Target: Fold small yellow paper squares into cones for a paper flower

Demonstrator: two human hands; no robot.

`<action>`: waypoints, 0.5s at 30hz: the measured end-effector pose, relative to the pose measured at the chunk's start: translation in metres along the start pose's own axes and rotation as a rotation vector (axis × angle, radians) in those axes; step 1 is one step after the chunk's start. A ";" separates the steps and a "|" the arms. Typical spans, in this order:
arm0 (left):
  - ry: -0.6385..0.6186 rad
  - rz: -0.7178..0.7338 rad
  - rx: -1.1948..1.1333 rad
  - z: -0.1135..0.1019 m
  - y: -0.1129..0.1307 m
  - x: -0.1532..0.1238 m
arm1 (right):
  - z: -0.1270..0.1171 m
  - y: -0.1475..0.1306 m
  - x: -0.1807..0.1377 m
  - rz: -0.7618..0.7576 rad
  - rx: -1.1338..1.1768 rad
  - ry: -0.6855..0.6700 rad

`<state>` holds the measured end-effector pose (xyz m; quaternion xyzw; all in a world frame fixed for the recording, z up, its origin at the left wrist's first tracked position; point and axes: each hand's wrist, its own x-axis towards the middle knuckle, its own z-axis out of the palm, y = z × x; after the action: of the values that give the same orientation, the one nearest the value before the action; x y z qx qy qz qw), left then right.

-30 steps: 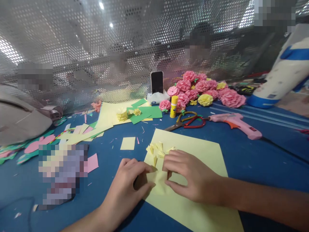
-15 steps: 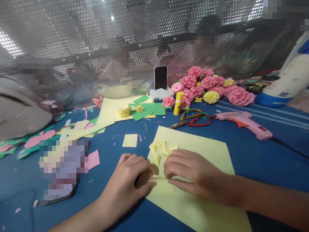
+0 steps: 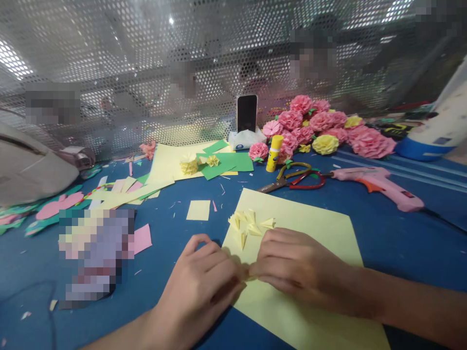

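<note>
My left hand [image 3: 206, 279] and my right hand [image 3: 295, 260] meet low in the middle of the head view, fingers closed in a pinch. Between their fingertips is a small piece of yellow paper [image 3: 251, 278], almost wholly covered by the fingers. Beneath both hands lies a large pale yellow sheet [image 3: 314, 316], set at an angle on the blue table. Several small folded yellow paper cones [image 3: 251, 228] rest on the sheet just beyond my fingers. A small yellow paper square [image 3: 198, 210] lies left of the sheet.
Scissors [image 3: 292, 180], a glue stick [image 3: 274, 153] and a pink glue gun [image 3: 379, 184] lie beyond the sheet. Behind them are pink paper flowers [image 3: 321, 121] and an upright phone [image 3: 247, 114]. Paper scraps and a white bag [image 3: 32, 167] are at left. A perforated metal panel [image 3: 146, 63] stands behind.
My hands have come together, and the small yellow paper, which showed flat between them, is now mostly hidden in my fingers. The whole view has shifted slightly.
</note>
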<state>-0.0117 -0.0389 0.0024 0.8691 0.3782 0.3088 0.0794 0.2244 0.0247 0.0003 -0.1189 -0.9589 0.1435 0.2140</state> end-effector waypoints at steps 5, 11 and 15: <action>-0.033 -0.066 -0.024 0.002 -0.001 0.001 | 0.000 0.000 0.002 0.083 0.059 -0.015; -0.070 0.090 0.075 -0.004 -0.004 -0.001 | -0.004 0.003 0.002 0.027 0.164 -0.025; -0.040 0.196 0.095 -0.004 -0.008 -0.004 | -0.009 0.005 0.001 -0.026 0.191 -0.073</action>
<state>-0.0211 -0.0364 0.0011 0.9107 0.3040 0.2792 0.0149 0.2279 0.0314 0.0070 -0.0804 -0.9494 0.2357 0.1911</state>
